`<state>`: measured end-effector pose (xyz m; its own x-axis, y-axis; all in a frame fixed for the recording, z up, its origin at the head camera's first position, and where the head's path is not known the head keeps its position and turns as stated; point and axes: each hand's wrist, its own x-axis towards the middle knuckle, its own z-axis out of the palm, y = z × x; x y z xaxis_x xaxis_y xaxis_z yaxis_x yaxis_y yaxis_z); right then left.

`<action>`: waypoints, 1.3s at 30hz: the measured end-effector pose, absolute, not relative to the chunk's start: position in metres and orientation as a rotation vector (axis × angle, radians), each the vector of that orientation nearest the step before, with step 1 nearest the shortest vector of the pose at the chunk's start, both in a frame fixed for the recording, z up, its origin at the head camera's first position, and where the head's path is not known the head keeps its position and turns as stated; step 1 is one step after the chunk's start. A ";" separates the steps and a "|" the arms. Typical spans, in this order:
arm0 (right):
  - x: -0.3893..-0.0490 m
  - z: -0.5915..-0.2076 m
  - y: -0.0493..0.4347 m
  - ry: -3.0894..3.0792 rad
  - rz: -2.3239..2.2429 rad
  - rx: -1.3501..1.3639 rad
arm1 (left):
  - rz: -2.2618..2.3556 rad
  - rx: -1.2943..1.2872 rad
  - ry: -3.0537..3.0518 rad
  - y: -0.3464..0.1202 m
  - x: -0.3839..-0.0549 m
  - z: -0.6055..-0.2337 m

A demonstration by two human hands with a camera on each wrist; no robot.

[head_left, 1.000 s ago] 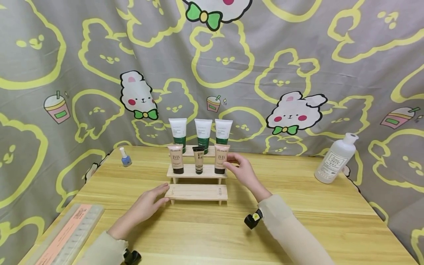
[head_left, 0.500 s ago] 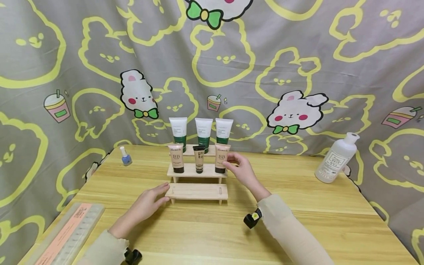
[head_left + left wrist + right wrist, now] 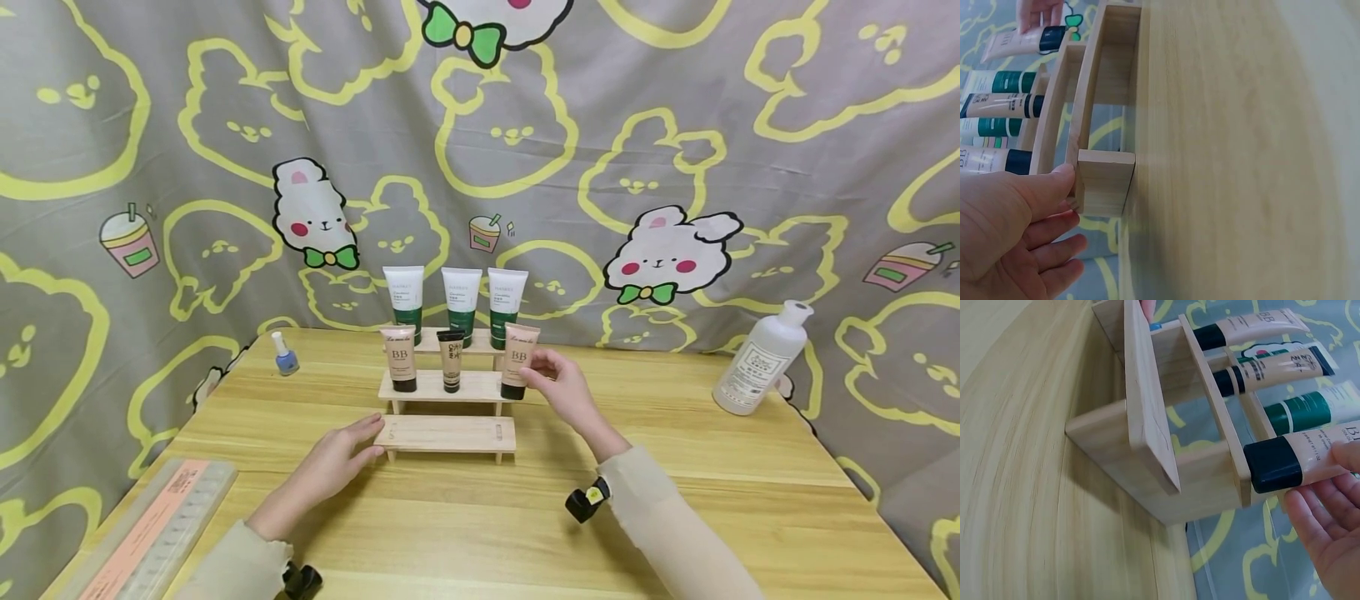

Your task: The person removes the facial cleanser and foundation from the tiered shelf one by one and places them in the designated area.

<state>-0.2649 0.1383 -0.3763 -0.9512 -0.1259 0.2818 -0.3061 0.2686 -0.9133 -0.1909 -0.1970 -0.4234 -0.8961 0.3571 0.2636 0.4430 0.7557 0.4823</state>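
Note:
A three-step wooden display stand (image 3: pixel 446 432) stands mid-table. My left hand (image 3: pixel 339 462) holds the left end of its lowest step, thumb and index finger at the corner in the left wrist view. In my right hand (image 3: pixel 564 390), a pink BB cream tube (image 3: pixel 519 358) is pinched between thumb and fingers, cap down. That tube overlaps the middle step's right end in the head view. Another BB cream tube (image 3: pixel 400 357) and a small black-and-gold tube (image 3: pixel 451 363) stand on the middle step. Behind them, several white-and-green tubes (image 3: pixel 461 292) stand on the top step.
At the back left is a blue nail polish bottle (image 3: pixel 285 357). A large white bottle (image 3: pixel 763 358) stands at the right. A clear, flat case with a pink label (image 3: pixel 142 533) lies at the front left. A patterned curtain (image 3: pixel 525 208) hangs behind the table.
My right hand has shifted the BB cream tube to the right, from standing on the middle step to its right end. My left hand stays at the lowest step.

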 end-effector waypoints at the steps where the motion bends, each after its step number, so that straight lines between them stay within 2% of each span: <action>1: -0.265 -0.377 0.142 -2.368 1.783 0.397 | -0.825 -0.639 -2.798 -0.197 -0.191 -0.424; 8: -0.266 -0.381 0.166 -2.357 1.883 0.248 | -0.832 -0.639 -2.794 -0.198 -0.191 -0.424; 17: -0.277 -0.404 0.189 -2.422 1.941 0.112 | -0.844 -0.633 -2.801 -0.197 -0.189 -0.422; 39: -0.301 -0.439 0.203 -2.716 1.896 -0.113 | -0.828 -0.623 -2.814 -0.197 -0.191 -0.421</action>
<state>-0.3011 0.2035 -0.4394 -0.9829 -0.0430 -0.1793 0.1535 0.3478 -0.9249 -0.1913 -0.1965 -0.4210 -0.9038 0.3489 0.2480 0.4276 0.7623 0.4858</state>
